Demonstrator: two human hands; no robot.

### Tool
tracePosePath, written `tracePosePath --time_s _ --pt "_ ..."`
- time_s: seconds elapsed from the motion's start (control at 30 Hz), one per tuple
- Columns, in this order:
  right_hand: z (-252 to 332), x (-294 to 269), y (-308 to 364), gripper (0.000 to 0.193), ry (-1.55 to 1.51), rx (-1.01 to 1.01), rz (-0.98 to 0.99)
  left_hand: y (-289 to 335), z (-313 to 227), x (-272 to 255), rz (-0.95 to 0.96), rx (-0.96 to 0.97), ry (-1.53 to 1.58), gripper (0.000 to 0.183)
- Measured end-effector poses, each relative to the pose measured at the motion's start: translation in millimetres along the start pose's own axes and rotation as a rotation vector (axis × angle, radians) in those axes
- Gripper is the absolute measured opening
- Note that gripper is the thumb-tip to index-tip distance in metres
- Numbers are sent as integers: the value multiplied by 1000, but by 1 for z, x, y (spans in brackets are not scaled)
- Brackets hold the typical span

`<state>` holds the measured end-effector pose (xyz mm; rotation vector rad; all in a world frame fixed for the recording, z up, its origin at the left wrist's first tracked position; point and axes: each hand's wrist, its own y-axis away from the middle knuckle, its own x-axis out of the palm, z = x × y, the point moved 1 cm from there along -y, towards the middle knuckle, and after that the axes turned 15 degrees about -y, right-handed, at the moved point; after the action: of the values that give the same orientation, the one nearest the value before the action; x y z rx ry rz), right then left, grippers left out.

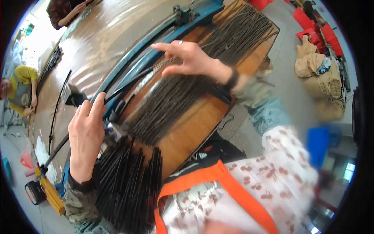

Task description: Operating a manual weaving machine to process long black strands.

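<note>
A long black tube (130, 82) slants across the bench from lower left to upper right, and a thin coiled spring (165, 62) extends from its far end. My left hand (86, 134) is closed around the tube, its back toward me and its fingertips partly hidden. Over the spring is my right hand (191, 58), its index finger and thumb stretched apart. The spring passes beneath its palm; any contact there is hidden. Just beyond the hands runs a blue metal rail (136, 50). A small metal device (113, 132) sits beside my left hand, partly covered.
Many dark springs (167, 105) lie on a wooden board (202, 128) to my right. Black tubes (128, 183) are bundled near my body. A yellow-and-black tool (48, 191) is at lower left. Two people work across the bench, one in a yellow top (25, 85). Sacks (323, 85) stand far right.
</note>
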<state>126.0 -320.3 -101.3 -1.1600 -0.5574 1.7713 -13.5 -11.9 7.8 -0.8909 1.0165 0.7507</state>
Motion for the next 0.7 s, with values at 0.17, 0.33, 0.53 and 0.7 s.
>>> tracePosePath --time_s 0.17,0.33,0.53,0.7 --pt "-71 -24 16 19 314 50 -133 -19 14 34 9 23 -89 33" --pt "-89 -65 28 25 555 -111 -416 -36 18 30 -56 -12 10 32" --pt "-73 -35 31 22 436 -60 -155 -43 4 32 -56 46 76 31" --pt "2 30 2 71 -26 -83 18 -18 17 27 -7 -39 53 29"
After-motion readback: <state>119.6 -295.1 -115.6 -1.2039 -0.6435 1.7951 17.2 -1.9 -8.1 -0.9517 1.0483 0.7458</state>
